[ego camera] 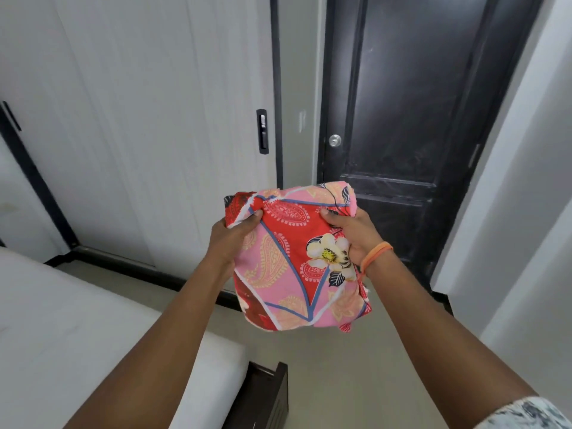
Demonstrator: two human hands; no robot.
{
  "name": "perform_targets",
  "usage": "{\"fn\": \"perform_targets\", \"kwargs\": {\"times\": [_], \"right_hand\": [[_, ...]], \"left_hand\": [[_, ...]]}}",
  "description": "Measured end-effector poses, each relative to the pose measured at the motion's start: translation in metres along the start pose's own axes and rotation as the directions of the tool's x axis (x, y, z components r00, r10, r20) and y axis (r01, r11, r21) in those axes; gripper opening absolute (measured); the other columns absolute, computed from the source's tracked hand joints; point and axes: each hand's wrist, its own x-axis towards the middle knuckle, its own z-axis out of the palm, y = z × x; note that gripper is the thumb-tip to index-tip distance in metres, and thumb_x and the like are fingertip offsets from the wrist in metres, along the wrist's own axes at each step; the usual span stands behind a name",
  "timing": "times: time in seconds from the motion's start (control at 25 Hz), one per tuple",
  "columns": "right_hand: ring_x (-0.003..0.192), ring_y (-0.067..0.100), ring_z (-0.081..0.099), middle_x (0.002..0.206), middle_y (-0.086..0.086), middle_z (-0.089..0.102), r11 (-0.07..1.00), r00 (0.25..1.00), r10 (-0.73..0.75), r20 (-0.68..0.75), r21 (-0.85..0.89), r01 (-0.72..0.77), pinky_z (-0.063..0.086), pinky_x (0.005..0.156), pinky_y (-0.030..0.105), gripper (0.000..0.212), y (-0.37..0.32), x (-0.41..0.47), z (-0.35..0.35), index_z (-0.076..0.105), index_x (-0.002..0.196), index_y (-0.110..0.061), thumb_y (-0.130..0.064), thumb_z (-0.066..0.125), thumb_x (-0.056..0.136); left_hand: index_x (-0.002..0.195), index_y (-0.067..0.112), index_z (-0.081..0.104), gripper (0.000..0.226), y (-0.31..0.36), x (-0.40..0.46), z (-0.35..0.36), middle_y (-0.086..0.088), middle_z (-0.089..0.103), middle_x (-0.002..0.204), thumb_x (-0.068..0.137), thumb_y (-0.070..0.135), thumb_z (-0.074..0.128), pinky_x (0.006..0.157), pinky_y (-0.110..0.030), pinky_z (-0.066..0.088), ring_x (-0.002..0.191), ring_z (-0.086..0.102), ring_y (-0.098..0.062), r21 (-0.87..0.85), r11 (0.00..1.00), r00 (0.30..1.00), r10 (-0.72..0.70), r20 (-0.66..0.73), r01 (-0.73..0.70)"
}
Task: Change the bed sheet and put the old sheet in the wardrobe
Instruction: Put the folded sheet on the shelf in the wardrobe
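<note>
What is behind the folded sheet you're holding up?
Behind the folded sheet, gripped by left hand and right hand, show the black door and floor. The door's lower left corner is covered.

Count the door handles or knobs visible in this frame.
3. A black recessed handle on the white wardrobe door, another black handle at the far left edge, and a round metal knob on the dark door. Others may lie out of view.

Two hands, the left hand [230,239] and right hand [353,235], one folded floral bed sheet [294,258], one bare white mattress [77,320], one black door [411,119] with one round knob [335,140], one orange wristband [376,254].
</note>
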Motion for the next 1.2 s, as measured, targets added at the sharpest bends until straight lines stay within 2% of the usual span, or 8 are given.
{"fn": "perform_targets", "kwargs": {"times": [0.28,0.48,0.68,0.76,0.88,1.08,1.12,1.2], "right_hand": [[0.094,0.036,0.071,0.107,0.023,0.071,0.993,0.961,0.114,0.253,-0.014,-0.114,0.058,0.080,0.049,0.045,-0.042,0.193,0.018,0.066,0.118,-0.001,-0.013,0.077,0.076],[0.088,0.034,0.070,0.109,0.026,0.068,0.992,0.919,0.111,0.378,0.017,-0.127,0.055,0.086,0.054,0.033,-0.034,0.336,0.030,0.068,0.113,-0.002,-0.003,0.073,0.081],[0.084,0.033,0.070,0.100,0.022,0.072,0.992,0.867,0.116,0.484,-0.021,-0.121,0.058,0.080,0.050,0.026,-0.027,0.448,0.072,0.071,0.106,-0.003,-0.001,0.073,0.080],[0.086,0.034,0.071,0.098,0.021,0.073,0.994,0.845,0.104,0.525,-0.030,-0.104,0.058,0.080,0.049,0.025,-0.023,0.480,0.092,0.071,0.105,-0.003,-0.002,0.074,0.081],[0.087,0.035,0.071,0.093,0.020,0.074,0.991,0.797,0.131,0.590,-0.058,-0.120,0.058,0.081,0.048,0.022,-0.007,0.523,0.126,0.072,0.102,-0.004,-0.003,0.075,0.080],[0.083,0.033,0.072,0.093,0.017,0.074,0.975,0.702,0.189,0.687,-0.047,-0.216,0.059,0.078,0.045,0.021,0.033,0.569,0.199,0.073,0.101,-0.009,-0.006,0.075,0.080],[0.083,0.032,0.072,0.095,0.017,0.074,0.969,0.673,0.204,0.711,-0.048,-0.243,0.059,0.077,0.044,0.023,0.043,0.575,0.220,0.073,0.103,-0.009,-0.007,0.075,0.080],[0.085,0.032,0.072,0.099,0.018,0.074,0.954,0.610,0.232,0.757,-0.054,-0.296,0.058,0.075,0.042,0.024,0.063,0.588,0.266,0.072,0.106,-0.009,-0.009,0.074,0.081]], "left_hand": [[0.112,0.014,0.070,0.046,0.027,0.161,0.017,-0.008,0.076,0.103,0.077,0.042,0.079,0.092,-0.053,0.055,0.095,0.073,-0.031,0.002,0.998,0.993,0.069,-0.093,-0.069],[0.112,0.012,0.068,0.047,0.027,0.260,0.032,-0.008,0.076,0.102,0.077,0.041,0.079,0.087,-0.047,0.057,0.093,0.073,-0.031,0.039,0.995,0.964,0.097,-0.246,-0.090],[0.110,0.001,0.069,0.072,0.024,0.330,0.030,-0.018,0.072,0.107,0.051,0.034,0.093,0.083,-0.035,0.055,0.090,0.070,-0.025,0.101,0.975,0.818,0.219,-0.531,-0.196],[0.114,0.004,0.064,0.061,0.028,0.348,0.014,-0.015,0.063,0.103,0.059,0.013,0.089,0.077,-0.025,0.050,0.087,0.061,-0.020,0.137,0.963,0.723,0.264,-0.638,-0.231],[0.118,0.008,0.060,0.042,0.034,0.364,-0.009,-0.005,0.062,0.090,0.081,-0.006,0.073,0.072,-0.020,0.052,0.080,0.061,-0.014,0.163,0.954,0.653,0.292,-0.699,-0.251],[0.117,0.006,0.064,0.031,0.027,0.390,-0.064,-0.007,0.074,0.099,0.088,0.013,0.071,0.078,-0.024,0.059,0.092,0.073,-0.020,0.254,0.928,0.447,0.356,-0.821,-0.272],[0.121,0.008,0.062,0.037,0.027,0.400,-0.080,-0.007,0.073,0.106,0.090,0.026,0.069,0.079,-0.026,0.059,0.097,0.072,-0.022,0.280,0.922,0.433,0.375,-0.820,-0.268],[0.130,0.018,0.055,0.068,0.034,0.419,-0.114,-0.001,0.069,0.119,0.079,0.059,0.068,0.078,-0.027,0.058,0.105,0.069,-0.021,0.332,0.917,0.525,0.398,-0.752,-0.220]]}}
